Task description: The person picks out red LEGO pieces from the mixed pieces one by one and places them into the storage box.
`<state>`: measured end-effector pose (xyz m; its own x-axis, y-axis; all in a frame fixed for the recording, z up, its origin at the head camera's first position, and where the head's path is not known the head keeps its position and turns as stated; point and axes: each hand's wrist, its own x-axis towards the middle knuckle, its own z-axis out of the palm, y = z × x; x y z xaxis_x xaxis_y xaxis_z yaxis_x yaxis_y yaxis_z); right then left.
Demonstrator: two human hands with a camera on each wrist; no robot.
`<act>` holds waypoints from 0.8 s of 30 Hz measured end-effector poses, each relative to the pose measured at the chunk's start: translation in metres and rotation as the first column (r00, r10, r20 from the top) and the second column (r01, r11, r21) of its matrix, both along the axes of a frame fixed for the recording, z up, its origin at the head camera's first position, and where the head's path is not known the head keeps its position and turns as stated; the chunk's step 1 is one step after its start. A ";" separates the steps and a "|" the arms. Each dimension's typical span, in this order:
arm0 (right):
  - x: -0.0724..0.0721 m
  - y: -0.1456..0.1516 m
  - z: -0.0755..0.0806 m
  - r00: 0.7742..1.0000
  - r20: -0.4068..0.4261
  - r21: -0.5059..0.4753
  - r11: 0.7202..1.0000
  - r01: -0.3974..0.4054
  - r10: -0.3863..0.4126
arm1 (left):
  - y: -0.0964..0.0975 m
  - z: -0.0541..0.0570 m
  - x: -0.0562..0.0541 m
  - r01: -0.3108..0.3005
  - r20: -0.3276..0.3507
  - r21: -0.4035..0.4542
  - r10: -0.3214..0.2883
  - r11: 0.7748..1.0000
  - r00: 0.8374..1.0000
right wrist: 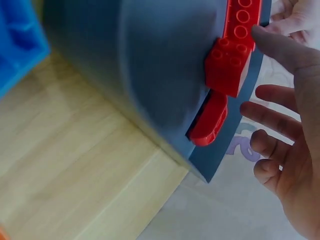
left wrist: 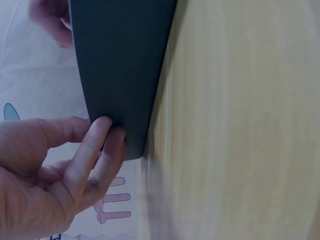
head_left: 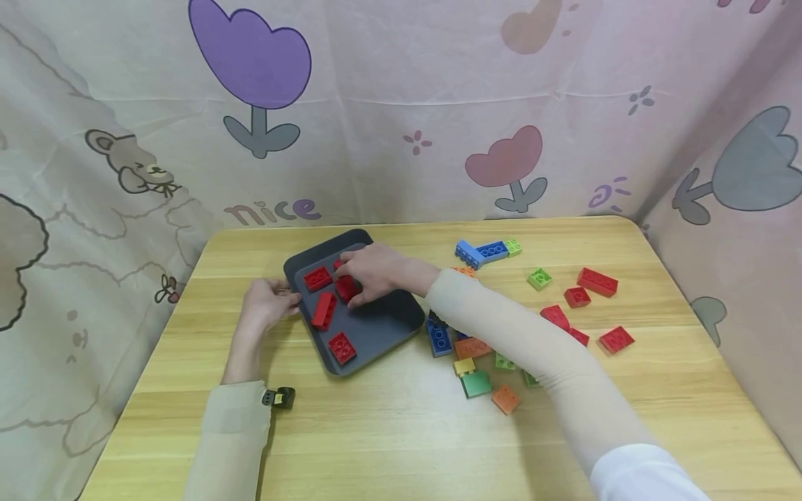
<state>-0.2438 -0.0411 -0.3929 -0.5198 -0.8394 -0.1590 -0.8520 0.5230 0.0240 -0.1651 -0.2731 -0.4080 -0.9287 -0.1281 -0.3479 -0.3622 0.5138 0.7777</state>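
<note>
While the left hand is pinching the gray tray at its edge, the right hand is hovering over it, fingers spread wide beside red bricks lying inside; it is seemingly setting them down, and the next move is probably calling for gentle withdrawal.

Lower left of the frame, a pale beige left sleeve ending in a broad cuff, and look, a small black device at its edge! Lower right, matching beige right sleeve, topped by white fabric.
</note>
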 end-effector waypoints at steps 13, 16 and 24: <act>0.002 0.025 0.002 1.000 0.012 -0.046 0.999 0.009 -0.008 | 0.000 -0.001 -0.001 -0.001 -0.007 0.004 0.001 1.000 1.000; 0.002 0.031 0.005 0.999 0.029 -0.063 0.998 0.022 -0.020 | 0.001 0.000 -0.001 -0.004 -0.005 0.008 0.004 1.000 1.000; 0.002 0.053 0.007 0.997 0.036 -0.076 0.995 0.065 -0.063 | 0.002 0.001 0.000 -0.012 -0.013 0.010 0.012 1.000 1.000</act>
<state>-0.2415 0.0116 -0.3859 -0.5682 -0.8150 -0.1137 -0.8164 0.5757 -0.0468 -0.1653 -0.2710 -0.4075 -0.9315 -0.1358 -0.3375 -0.3584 0.5017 0.7873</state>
